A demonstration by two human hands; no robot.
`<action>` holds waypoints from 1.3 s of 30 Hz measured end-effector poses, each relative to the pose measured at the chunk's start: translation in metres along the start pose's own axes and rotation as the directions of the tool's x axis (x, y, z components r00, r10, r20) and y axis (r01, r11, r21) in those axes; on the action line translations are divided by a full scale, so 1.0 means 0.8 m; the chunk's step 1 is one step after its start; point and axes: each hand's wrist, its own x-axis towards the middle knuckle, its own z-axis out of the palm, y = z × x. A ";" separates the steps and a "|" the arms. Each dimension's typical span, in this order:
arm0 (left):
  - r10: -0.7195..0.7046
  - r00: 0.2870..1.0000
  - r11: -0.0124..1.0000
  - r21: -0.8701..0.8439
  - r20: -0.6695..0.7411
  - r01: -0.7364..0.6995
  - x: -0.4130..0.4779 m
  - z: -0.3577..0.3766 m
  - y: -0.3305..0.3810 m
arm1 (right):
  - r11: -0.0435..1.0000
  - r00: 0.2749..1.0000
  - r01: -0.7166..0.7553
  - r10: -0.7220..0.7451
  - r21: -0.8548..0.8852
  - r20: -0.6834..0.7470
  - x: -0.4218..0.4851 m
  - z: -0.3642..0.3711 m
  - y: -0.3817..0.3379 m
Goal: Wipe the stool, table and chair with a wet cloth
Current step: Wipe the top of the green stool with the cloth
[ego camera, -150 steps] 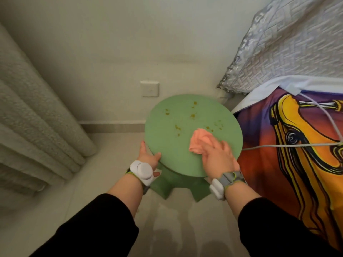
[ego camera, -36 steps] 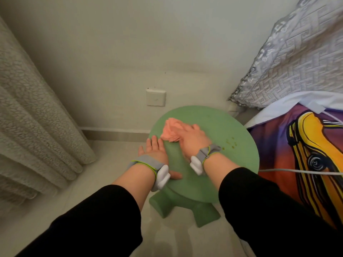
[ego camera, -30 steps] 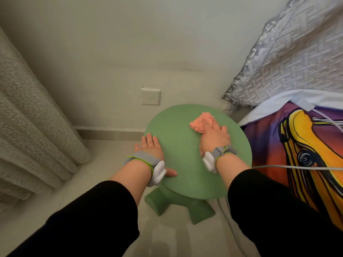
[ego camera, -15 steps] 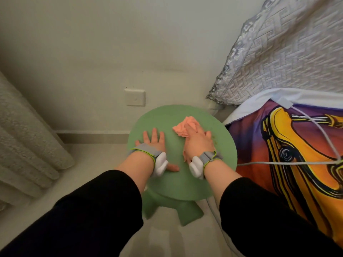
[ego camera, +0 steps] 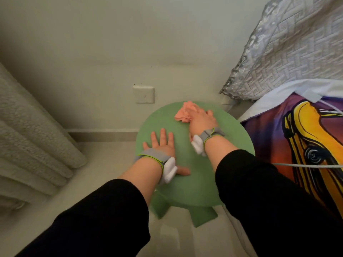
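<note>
A round green stool (ego camera: 194, 184) stands on the floor in front of me, against the wall. My right hand (ego camera: 202, 120) presses a crumpled pink cloth (ego camera: 184, 113) onto the far part of the seat, near its back rim. My left hand (ego camera: 163, 143) lies flat on the left side of the seat, fingers spread, holding nothing. No brown spots show on the visible part of the seat. Both wrists wear grey bands with white sensors.
A bed with a bright printed cover (ego camera: 304, 145) and a grey quilted pillow (ego camera: 289, 52) borders the stool on the right. A white cable (ego camera: 306, 165) crosses the bed. A curtain (ego camera: 27, 136) hangs at left. A wall socket (ego camera: 143, 94) sits behind the stool.
My right hand has slid the cloth from mid-seat toward the far rim. The brown spots seen five seconds ago are gone. My left hand stays flat on the seat.
</note>
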 end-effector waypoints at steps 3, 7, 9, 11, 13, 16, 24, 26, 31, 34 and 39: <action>-0.015 1.000 1.000 0.007 0.003 0.015 -0.002 0.000 0.003 | 0.985 0.986 -0.167 0.167 -0.044 0.009 0.015 -0.023 0.048; -0.021 1.000 1.000 0.006 0.019 0.021 -0.005 -0.003 0.008 | 0.958 0.958 -0.286 0.285 -0.019 -0.040 0.003 -0.035 0.075; -0.025 0.999 1.000 -0.004 0.032 0.025 -0.004 -0.005 0.006 | 0.961 0.958 -0.272 0.275 0.052 -0.078 -0.016 -0.027 0.055; -0.028 0.999 1.000 0.001 0.038 0.028 -0.004 -0.006 0.006 | 0.985 0.983 -0.161 0.165 0.054 -0.080 -0.040 -0.009 0.028; -0.023 0.999 1.000 0.018 0.040 0.023 -0.005 -0.005 0.005 | 0.999 0.994 0.038 -0.038 -0.001 -0.098 -0.062 0.016 0.009; -0.022 0.999 0.999 0.031 0.024 0.021 -0.005 -0.003 0.005 | 0.979 0.977 0.200 -0.202 -0.027 -0.076 -0.065 0.028 0.023; -0.032 0.999 0.999 0.028 0.002 0.032 -0.002 0.001 0.005 | 0.960 0.959 -0.259 0.269 0.107 -0.093 -0.064 -0.024 0.138; -0.037 0.999 0.999 0.023 -0.002 0.037 -0.003 0.002 0.004 | 0.930 0.935 -0.326 0.344 0.171 -0.089 -0.088 -0.015 0.119; -0.035 0.999 0.999 0.026 -0.003 0.035 -0.005 -0.001 0.006 | 0.998 0.986 -0.045 0.038 -0.035 -0.164 -0.168 0.022 0.045; -0.028 0.999 0.999 0.033 -0.018 0.028 -0.005 -0.002 0.003 | 0.989 0.982 0.146 -0.147 -0.013 -0.118 -0.189 0.027 0.053; -0.007 0.999 1.000 0.022 -0.044 0.008 -0.006 0.000 -0.001 | 0.999 0.995 -0.028 0.032 0.042 -0.098 -0.166 -0.014 0.136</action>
